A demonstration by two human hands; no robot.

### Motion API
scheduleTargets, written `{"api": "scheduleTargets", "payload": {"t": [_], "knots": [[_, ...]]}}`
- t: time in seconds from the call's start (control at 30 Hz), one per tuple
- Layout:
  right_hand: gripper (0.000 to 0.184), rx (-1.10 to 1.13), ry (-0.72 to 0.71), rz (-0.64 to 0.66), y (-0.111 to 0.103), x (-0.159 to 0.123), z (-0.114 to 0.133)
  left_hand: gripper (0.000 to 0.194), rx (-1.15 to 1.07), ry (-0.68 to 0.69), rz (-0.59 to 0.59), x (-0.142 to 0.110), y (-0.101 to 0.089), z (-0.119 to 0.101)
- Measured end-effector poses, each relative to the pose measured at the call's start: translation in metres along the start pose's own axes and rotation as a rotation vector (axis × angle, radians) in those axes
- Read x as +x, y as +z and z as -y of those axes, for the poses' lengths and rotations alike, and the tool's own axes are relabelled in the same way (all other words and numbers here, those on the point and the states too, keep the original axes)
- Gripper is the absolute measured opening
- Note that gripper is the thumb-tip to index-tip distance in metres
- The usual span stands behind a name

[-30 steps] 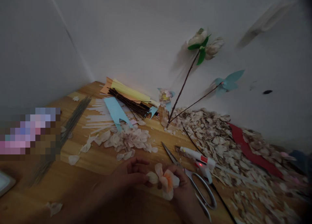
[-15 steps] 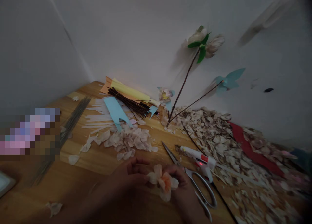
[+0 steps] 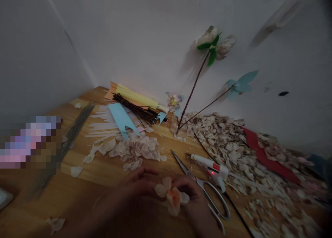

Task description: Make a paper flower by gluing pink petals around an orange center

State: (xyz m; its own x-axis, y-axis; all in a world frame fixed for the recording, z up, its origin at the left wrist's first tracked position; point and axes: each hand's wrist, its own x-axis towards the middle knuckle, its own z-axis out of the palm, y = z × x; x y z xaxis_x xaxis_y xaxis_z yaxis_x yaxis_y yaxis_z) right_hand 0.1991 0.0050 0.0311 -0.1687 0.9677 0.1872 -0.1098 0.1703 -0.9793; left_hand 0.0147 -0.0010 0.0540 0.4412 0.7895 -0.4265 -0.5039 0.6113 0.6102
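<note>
Near the front edge of the wooden table, a pale artificial flower (image 3: 171,196) with an orange centre is held between both my hands. My right hand (image 3: 190,191) grips it from the right, fingers curled behind the petals. From the left, my left hand (image 3: 144,182) is closed at a petal, its thumb and fingertips against the edge. Just right of my right hand lie scissors (image 3: 212,193) with silver handles, blades pointing away. Beyond them rests a white glue gun (image 3: 211,165) with a red light on. A pile of loose pale petals (image 3: 142,146) lies ahead of my left hand.
A large heap of dried petals (image 3: 228,144) fills the right side, with a red strip (image 3: 269,158) across it. Dark stems (image 3: 136,108), blue paper (image 3: 123,119) and thin wires (image 3: 74,134) lie at the back left. A tall artificial flower stem (image 3: 194,87) leans by the wall.
The flower has turned slightly in my fingers and sits a little lower and further left. The whole view has shifted slightly; the things on the table stay in place.
</note>
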Motion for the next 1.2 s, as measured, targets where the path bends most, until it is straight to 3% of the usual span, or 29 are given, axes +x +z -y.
{"api": "scheduleTargets", "payload": {"t": [0.17,0.4,0.57,1.2], "knots": [[0.011,-0.007,-0.057,0.045,-0.001,0.001,0.002,0.024,0.023,-0.023,-0.068,0.000,0.000,-0.005],[0.008,-0.096,-0.120,0.061,-0.004,-0.002,0.002,0.039,0.178,0.058,-0.058,0.000,-0.003,-0.004],[0.005,-0.140,-0.148,0.093,-0.006,-0.003,0.001,0.048,0.253,0.108,-0.119,0.002,-0.002,0.002],[0.005,-0.261,-0.231,0.120,-0.006,-0.002,0.006,0.045,0.206,0.074,-0.134,-0.001,0.004,0.002]]}}
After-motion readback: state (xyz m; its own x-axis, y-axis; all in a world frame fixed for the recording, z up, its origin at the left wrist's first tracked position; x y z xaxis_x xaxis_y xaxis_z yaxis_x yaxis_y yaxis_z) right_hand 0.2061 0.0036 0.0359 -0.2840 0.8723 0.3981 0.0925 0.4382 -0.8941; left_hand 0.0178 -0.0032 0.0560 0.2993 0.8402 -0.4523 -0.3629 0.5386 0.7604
